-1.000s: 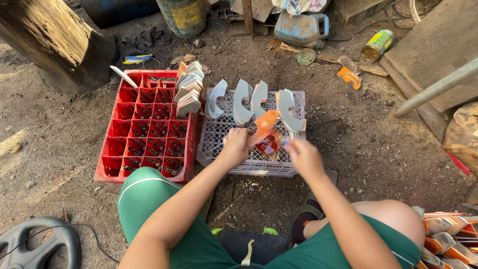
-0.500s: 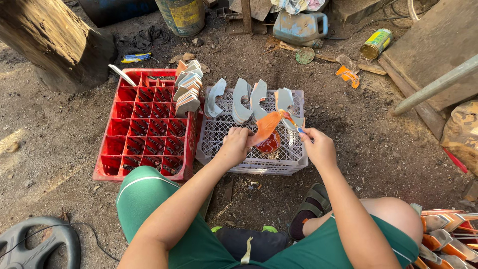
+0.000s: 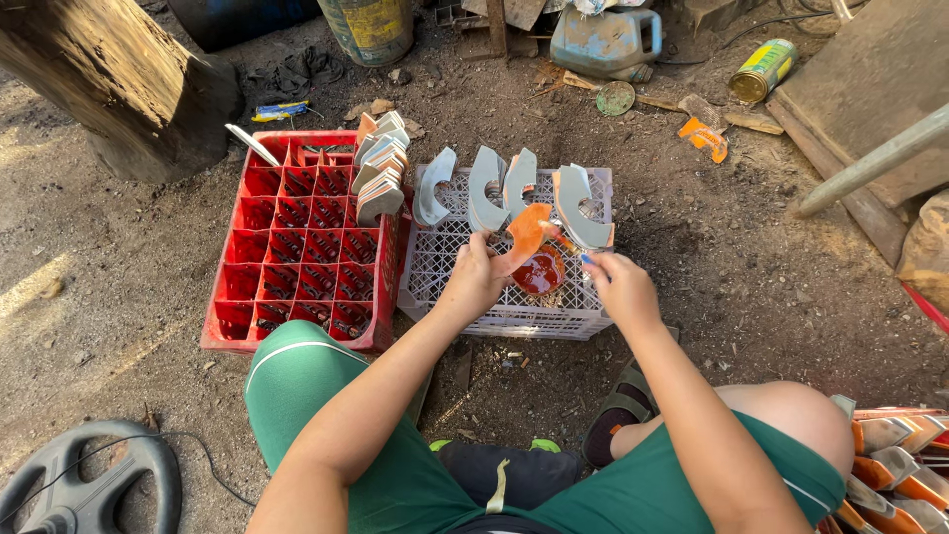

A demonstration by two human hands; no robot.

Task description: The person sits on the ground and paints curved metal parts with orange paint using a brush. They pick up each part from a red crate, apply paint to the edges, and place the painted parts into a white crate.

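Observation:
My left hand (image 3: 476,277) holds a curved piece (image 3: 526,229), its face coated orange, above a white lattice crate (image 3: 450,267). My right hand (image 3: 618,287) grips a thin brush (image 3: 565,240) whose tip touches that piece. Below them a small container of orange-red paint (image 3: 540,272) sits on the crate. Several grey, unpainted curved pieces (image 3: 486,188) stand upright along the crate's far edge. More grey pieces (image 3: 379,168) are stacked at the far right corner of a red bottle crate (image 3: 287,247) to the left.
A thick log (image 3: 109,79) lies at the upper left, a black wheel (image 3: 89,485) at the lower left. Containers, a blue jug (image 3: 605,40) and a yellow can (image 3: 761,69) stand beyond the crates. Orange-painted pieces (image 3: 890,455) lie at the lower right. A grey pipe (image 3: 870,163) slants at right.
My right hand has moved rightward and up from the paint container, bringing the brush onto the orange piece. My left hand has tilted the piece slightly.

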